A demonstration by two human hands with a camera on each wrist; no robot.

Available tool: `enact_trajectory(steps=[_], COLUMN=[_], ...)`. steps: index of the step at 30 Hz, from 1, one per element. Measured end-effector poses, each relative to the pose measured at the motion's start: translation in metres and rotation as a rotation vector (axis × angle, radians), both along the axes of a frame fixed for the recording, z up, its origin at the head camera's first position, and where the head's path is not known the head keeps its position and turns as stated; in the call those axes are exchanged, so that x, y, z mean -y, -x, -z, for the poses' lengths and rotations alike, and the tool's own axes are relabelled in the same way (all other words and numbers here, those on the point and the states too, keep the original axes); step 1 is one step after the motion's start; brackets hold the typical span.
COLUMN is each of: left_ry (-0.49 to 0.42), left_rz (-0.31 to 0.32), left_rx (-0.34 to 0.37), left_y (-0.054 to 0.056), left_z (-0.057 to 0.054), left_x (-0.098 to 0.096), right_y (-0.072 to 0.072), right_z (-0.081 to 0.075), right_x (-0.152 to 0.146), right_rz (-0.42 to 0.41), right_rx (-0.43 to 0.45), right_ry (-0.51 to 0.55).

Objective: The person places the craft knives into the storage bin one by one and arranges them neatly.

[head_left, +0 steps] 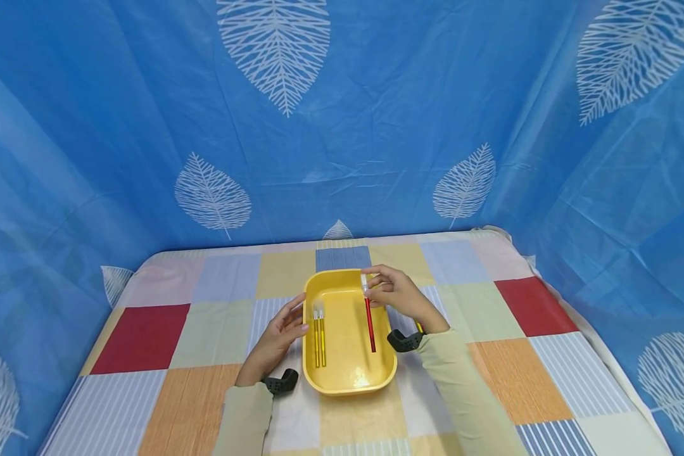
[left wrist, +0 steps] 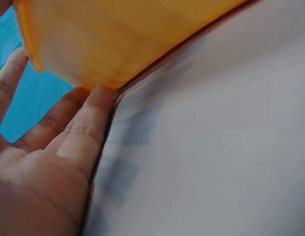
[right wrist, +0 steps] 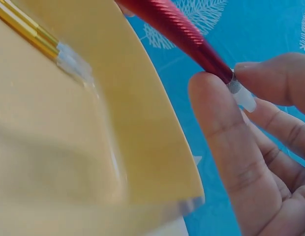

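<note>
In the head view a yellow tray [head_left: 350,387] lies on the patchwork cloth. My right hand [head_left: 396,294] pinches a red craft knife [head_left: 370,326] near its clear cap [head_left: 365,282], between thumb and fingers. The knife's handle points down over the tray's right side; its knurled grip shows in the right wrist view. Two gold craft knives [head_left: 319,342] with clear caps lie side by side in the tray's left part. My left hand [head_left: 279,335] touches the tray's left wall with fairly straight fingers [left wrist: 96,113].
A patchwork cloth [head_left: 216,335] covers the table around the tray. Blue curtains [head_left: 342,126] with white leaf prints rise behind and at both sides. Partly hidden by the right wrist is a small yellow thing [head_left: 418,326]. Each wrist wears a black band.
</note>
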State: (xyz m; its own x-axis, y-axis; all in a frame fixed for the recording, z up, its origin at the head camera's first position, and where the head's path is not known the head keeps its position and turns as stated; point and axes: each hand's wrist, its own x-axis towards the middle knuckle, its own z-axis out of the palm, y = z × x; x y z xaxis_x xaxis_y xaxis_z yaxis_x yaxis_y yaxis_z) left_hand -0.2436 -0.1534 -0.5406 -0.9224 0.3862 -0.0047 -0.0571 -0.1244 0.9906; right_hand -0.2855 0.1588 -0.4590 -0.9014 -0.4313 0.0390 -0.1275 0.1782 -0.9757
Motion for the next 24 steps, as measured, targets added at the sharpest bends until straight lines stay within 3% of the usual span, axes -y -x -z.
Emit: enact_trajectory(steps=[17, 24], left_ry=[0.035, 0.029], left_rz=[-0.024, -0.022], left_rx=[0.015, 0.016], left_y=[0.001, 0.002], left_z=[0.000, 0.000], left_x=[0.000, 0.000], right_y=[0.006, 0.006], right_z=[0.001, -0.002], right_x=[0.027, 0.039], right_rz=[-0.029, -0.024], right_rx=[0.082, 0.103], right_ry=[-0.017, -0.080])
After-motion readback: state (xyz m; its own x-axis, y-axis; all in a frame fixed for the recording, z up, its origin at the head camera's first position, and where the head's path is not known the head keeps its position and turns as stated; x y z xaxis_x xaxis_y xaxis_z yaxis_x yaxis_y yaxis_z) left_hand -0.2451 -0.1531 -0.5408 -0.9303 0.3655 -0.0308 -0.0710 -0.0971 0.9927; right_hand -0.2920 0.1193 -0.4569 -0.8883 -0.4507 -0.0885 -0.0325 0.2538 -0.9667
